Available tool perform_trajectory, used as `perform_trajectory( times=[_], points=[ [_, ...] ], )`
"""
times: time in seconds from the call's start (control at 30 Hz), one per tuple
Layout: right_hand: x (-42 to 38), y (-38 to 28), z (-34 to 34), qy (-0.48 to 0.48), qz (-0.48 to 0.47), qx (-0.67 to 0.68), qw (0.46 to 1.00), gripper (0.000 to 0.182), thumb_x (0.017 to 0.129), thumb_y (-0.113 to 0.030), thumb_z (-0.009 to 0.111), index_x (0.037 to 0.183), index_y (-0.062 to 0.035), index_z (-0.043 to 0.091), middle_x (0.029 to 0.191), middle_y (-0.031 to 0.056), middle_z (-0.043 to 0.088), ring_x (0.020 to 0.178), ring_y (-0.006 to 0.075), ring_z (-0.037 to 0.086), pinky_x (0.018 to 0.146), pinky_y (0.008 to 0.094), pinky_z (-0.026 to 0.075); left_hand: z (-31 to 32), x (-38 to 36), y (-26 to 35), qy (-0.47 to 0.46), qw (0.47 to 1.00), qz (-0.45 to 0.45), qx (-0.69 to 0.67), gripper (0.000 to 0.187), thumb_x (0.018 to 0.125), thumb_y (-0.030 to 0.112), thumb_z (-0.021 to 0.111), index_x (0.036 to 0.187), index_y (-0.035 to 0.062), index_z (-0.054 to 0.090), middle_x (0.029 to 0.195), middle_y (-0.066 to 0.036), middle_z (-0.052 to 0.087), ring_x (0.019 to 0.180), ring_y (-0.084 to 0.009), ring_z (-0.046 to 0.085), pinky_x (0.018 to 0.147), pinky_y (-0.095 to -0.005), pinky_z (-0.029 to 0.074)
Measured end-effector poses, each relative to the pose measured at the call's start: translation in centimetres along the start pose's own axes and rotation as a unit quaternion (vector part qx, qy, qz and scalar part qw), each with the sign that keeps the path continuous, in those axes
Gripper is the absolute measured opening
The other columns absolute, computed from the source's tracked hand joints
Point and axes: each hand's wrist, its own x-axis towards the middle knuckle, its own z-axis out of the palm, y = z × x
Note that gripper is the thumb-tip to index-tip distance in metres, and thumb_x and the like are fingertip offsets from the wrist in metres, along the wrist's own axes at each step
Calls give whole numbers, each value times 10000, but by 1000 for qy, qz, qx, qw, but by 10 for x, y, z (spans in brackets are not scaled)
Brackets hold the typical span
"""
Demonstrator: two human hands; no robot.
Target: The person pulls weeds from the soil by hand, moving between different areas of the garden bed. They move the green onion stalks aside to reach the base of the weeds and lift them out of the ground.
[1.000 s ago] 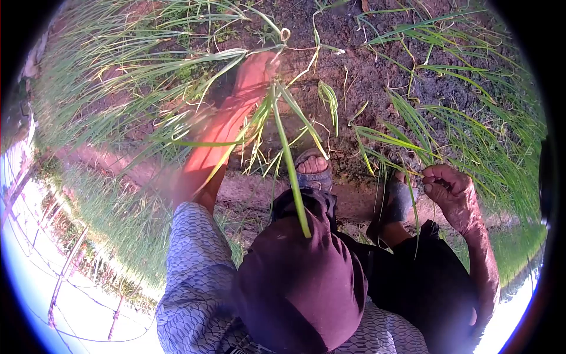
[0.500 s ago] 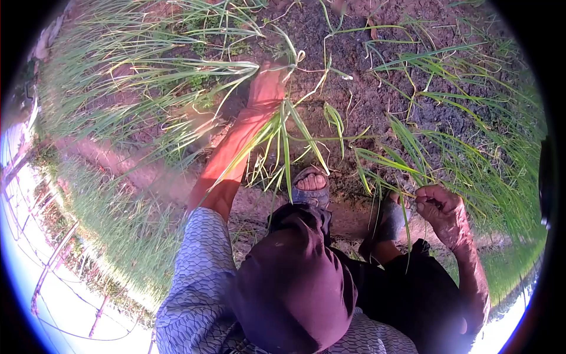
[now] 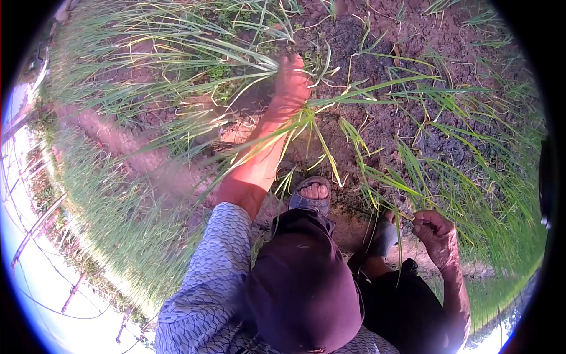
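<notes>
My left hand (image 3: 292, 79) reaches out low over the soil, beside the base of a tuft of long, narrow green leaves (image 3: 259, 64). Its fingers are mostly hidden. A bunch of green and yellowish grass-like leaves (image 3: 308, 118) sticks out from under this hand and hangs across my forearm, apparently held in it. At lower right, my right hand (image 3: 435, 233) is closed, thumb and fingers pinched on a thin yellowish leaf blade (image 3: 407, 216). That blade runs in among other long green leaves above my foot.
Dark, bare soil (image 3: 383, 82) lies ahead with scattered drooping leaves. Dense green plants (image 3: 118, 206) grow along the left, and more (image 3: 507, 194) on the right. My sandalled foot (image 3: 312, 192) stands at the soil edge. A wire fence (image 3: 44, 230) with posts is far left.
My left hand has shifted a little right and farther forward, and the bunch of leaves has moved with it. My right hand is slightly lower in view, still pinched.
</notes>
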Motion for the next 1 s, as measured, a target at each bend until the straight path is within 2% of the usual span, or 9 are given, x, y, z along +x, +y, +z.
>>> perform_trajectory(
  times=[0.1,0.17,0.2,0.23,0.3,0.47,0.53,0.83,1.0],
  points=[
    [0,5,0,-2,-5,-9,1000,251,874,-103,707,1082,19,637,858,17,653,760,77,566,722,241,490,4,-1,-4,-13,996,-53,-70,263,727,185,698,896,55,542,797,-117,575,742,-346,575,698,-441,488],
    [-1,3,2,3,2,4,1000,251,873,-92,706,1086,21,634,871,29,663,771,81,577,729,244,497,22,-3,-9,109,994,6,-1,210,785,195,673,872,71,529,772,-91,557,717,-298,581,660,-419,495],
    [-1,2,2,7,6,12,1000,251,873,-86,705,1087,22,633,878,35,668,777,83,583,733,246,501,26,-3,-9,128,960,-94,-231,185,824,218,642,864,82,523,763,-66,541,704,-259,570,633,-388,486],
    [0,1,1,6,9,13,1000,252,872,-81,706,1089,22,632,885,48,676,788,89,597,744,249,508,25,-2,-6,139,864,-185,-447,174,864,241,610,856,93,518,755,-42,525,690,-220,558,605,-357,477],
    [0,4,2,13,5,17,1000,250,872,-79,705,1088,22,632,883,49,679,787,91,600,744,250,510,24,-1,0,133,516,-326,-781,205,943,287,546,839,114,508,739,8,492,664,-142,535,549,-295,459],
    [0,2,4,6,3,5,1000,249,872,-75,703,1090,24,631,892,55,682,791,99,609,748,250,512,26,15,-1,40,892,-244,-379,180,902,216,562,1012,77,533,978,-141,543,730,-283,615,610,-399,524],
    [-1,4,4,9,11,19,1000,255,872,-85,707,1092,21,633,893,55,684,790,99,612,742,247,512,-5,23,22,-67,980,-186,28,300,878,63,529,1173,9,527,1142,-285,519,867,-392,653,705,-436,552],
    [1,7,1,14,15,19,1000,262,874,-112,716,1089,15,638,871,39,682,782,95,606,734,247,510,-3,6,7,-35,988,-146,-38,427,716,33,660,1127,42,542,1114,-248,541,1031,-391,587,809,-445,530],
    [2,2,3,12,22,16,1000,265,869,-114,722,1083,16,639,874,39,682,779,93,604,737,250,512,2,6,10,-50,956,-134,-258,330,796,127,669,1119,122,598,1015,-146,531,848,-276,608,703,-397,521]
  ],
)
